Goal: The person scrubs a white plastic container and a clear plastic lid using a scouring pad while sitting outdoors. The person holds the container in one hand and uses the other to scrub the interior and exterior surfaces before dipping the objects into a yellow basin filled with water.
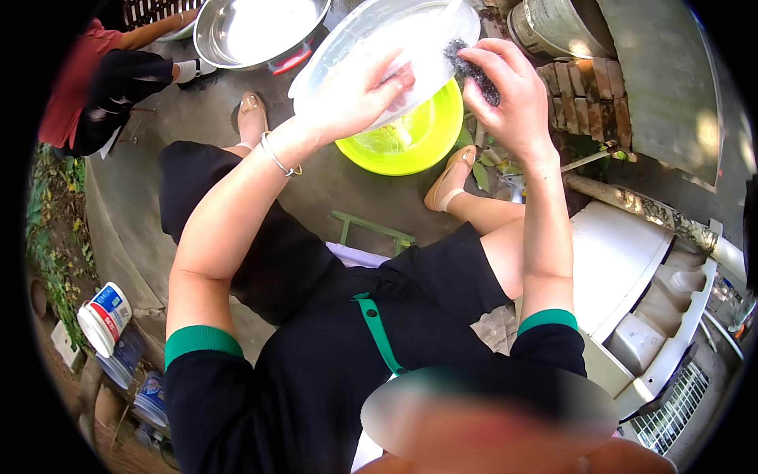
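Note:
A translucent plastic container (438,35) is tilted over a yellow-green plastic basin (408,160) on the ground, which has some water in it. My left hand (361,95) grips the container's near side, the thumb bent over its edge; a bracelet is on that wrist. Bright glare washes out much of the container and part of the hand. In my right hand (509,95) is a dark, mesh-like scouring pad (474,71), pinched between thumb and fingers beside the container's right rim.
A large steel basin (219,35) with a red handle stands at the upper left, near another person (98,89). Stacked bricks (586,98) and a white bucket (545,23) are at the upper right. A white appliance-like cabinet (616,260) stands to my right; plastic buckets (106,317) lie lower left.

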Demonstrator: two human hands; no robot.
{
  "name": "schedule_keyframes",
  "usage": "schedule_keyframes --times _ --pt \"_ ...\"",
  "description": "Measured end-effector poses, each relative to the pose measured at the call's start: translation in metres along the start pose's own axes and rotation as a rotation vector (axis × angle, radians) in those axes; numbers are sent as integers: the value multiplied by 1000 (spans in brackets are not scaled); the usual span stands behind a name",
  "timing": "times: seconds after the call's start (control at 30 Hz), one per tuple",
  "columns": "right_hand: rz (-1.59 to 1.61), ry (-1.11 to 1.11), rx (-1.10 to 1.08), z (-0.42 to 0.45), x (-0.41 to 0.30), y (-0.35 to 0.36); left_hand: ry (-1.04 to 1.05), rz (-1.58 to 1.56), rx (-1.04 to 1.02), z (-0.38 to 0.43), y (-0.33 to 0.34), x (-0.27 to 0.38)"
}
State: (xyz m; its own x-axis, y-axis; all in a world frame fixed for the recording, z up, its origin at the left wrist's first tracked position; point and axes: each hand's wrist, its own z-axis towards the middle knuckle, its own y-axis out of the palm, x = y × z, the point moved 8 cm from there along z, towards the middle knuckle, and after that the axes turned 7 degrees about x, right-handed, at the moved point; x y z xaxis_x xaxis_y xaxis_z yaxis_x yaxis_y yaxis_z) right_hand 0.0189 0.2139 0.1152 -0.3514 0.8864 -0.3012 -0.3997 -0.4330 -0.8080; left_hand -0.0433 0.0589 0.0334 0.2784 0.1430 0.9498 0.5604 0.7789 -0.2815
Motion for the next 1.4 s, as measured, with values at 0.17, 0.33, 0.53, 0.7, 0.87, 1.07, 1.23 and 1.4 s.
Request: schedule_keyframes --times 0.17,0.33,0.53,0.7,0.87,1.07,1.23,1.4 --pt "-111 -69 -12 -9 -11 9 -28 135 24 -3 0 -3" --pt "-84 -117 -86 -20 -34 25 -88 223 4 -7 6 -1" --pt "-69 -92 -14 -16 -24 23 32 366 86 -6 6 5" --pt "-45 -168 -74 -27 -45 34 68 381 118 -11 9 4" --pt "-49 -165 29 -28 -32 29 57 337 145 -9 8 5" --pt "-123 -105 41 -26 -27 25 41 289 161 -8 12 2" --pt "6 -203 -72 -48 -66 46 84 327 191 -8 14 4" --pt "-17 -180 26 -33 -40 35 126 312 200 -2 5 11"
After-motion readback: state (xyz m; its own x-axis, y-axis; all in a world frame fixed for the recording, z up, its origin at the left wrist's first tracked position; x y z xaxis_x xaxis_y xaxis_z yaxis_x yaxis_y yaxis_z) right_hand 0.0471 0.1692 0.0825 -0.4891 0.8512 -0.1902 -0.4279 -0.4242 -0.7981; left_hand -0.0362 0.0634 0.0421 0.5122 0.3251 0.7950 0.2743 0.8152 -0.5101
